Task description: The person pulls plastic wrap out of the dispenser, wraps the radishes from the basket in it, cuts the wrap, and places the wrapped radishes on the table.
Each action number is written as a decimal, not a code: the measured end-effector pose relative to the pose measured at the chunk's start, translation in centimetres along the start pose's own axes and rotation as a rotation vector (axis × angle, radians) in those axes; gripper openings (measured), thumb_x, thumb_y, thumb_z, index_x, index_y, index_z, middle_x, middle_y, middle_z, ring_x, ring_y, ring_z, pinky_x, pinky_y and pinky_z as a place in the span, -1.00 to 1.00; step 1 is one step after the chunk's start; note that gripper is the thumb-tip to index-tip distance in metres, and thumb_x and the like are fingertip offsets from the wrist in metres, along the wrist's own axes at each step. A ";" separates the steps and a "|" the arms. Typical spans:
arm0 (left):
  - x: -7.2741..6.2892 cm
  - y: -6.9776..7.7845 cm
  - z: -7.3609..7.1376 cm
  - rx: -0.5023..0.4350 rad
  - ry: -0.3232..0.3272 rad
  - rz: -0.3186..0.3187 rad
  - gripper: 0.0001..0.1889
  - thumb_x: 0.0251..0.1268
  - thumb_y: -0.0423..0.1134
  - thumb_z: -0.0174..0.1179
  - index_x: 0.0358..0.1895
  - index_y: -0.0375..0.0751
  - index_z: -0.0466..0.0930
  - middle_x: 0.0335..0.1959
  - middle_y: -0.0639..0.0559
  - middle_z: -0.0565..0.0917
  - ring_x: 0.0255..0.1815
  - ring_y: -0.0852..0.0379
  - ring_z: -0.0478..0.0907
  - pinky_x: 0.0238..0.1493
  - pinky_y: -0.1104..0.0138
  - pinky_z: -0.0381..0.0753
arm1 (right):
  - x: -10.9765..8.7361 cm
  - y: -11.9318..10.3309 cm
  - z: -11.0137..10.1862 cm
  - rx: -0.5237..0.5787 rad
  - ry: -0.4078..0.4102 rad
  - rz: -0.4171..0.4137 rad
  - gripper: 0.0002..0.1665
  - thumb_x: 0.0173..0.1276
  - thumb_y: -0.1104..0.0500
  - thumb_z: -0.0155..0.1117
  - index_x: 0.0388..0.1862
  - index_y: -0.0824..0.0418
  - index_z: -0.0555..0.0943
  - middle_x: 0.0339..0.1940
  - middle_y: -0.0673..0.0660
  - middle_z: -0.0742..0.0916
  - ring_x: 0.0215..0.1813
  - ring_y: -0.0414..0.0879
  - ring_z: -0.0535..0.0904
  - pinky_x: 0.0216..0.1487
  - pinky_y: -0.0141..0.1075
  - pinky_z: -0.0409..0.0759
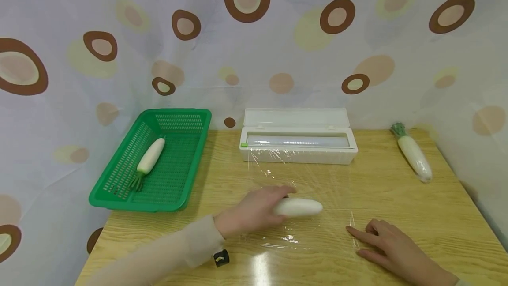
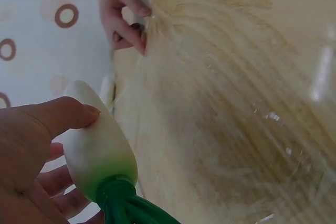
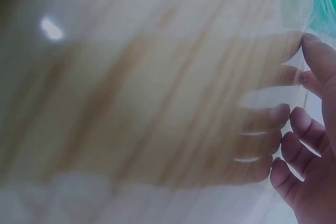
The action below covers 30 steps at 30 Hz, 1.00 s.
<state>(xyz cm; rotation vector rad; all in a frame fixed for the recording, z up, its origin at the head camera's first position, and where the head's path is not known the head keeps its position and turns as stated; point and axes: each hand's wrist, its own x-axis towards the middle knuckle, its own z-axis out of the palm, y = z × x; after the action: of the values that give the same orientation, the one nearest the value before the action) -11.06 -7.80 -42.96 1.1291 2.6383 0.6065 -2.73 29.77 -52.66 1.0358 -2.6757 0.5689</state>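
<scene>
My left hand (image 1: 258,208) grips a white radish (image 1: 301,207) above the stretched cling film (image 1: 278,237). In the left wrist view, thumb and fingers wrap round the radish (image 2: 97,140), whose green stalk end points down. My right hand (image 1: 397,250) is at the film's right edge. Its index finger and thumb are apart, with the fingertips touching the edge against the table. In the right wrist view, the right hand's fingers (image 3: 320,66) are mirrored in the glossy surface. The film runs from a white dispenser box (image 1: 297,156) with a raised lid.
A green basket (image 1: 198,162) at the left holds another radish (image 1: 151,156) with green stalks. At the far right lies a radish (image 1: 414,156) that looks wrapped in film. A patterned curtain (image 1: 285,56) hangs behind the wooden table (image 1: 436,215).
</scene>
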 end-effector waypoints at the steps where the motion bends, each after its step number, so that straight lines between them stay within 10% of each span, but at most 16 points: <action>1: 0.2 0.1 0.7 0.017 -0.013 0.000 -0.33 0.26 -0.16 0.49 0.43 -0.09 0.47 0.18 0.00 0.71 0.11 0.10 0.66 0.06 0.27 0.65 | 0.0 0.0 0.0 -0.002 -0.001 0.001 -0.24 0.13 0.05 0.66 0.37 -0.05 0.66 -0.19 -0.36 0.45 -0.29 -0.49 0.16 -0.35 -0.50 0.25; 13: 1.7 1.2 4.5 0.167 -0.025 0.098 -0.47 0.33 -0.09 0.40 0.36 0.02 0.58 0.11 0.10 0.70 0.04 0.21 0.63 -0.05 0.44 0.56 | 0.2 0.1 -0.1 -0.004 -0.022 0.013 -0.25 0.14 0.04 0.66 0.36 -0.06 0.67 -0.20 -0.35 0.44 -0.31 -0.49 0.16 -0.36 -0.49 0.25; 30: 1.9 1.7 5.2 0.200 -0.012 0.131 -0.48 0.40 -0.04 0.36 0.39 0.05 0.56 0.17 0.10 0.70 0.10 0.20 0.63 0.02 0.44 0.58 | 0.0 0.1 0.0 0.010 -0.022 0.021 -0.26 0.14 0.03 0.66 0.36 -0.06 0.67 -0.22 -0.36 0.44 -0.32 -0.50 0.16 -0.37 -0.49 0.24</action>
<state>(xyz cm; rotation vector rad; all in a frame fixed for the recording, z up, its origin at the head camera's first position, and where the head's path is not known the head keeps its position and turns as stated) -9.49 -3.93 -46.89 1.3651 2.6777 0.3624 -2.80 29.81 -52.69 1.0235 -2.7092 0.5791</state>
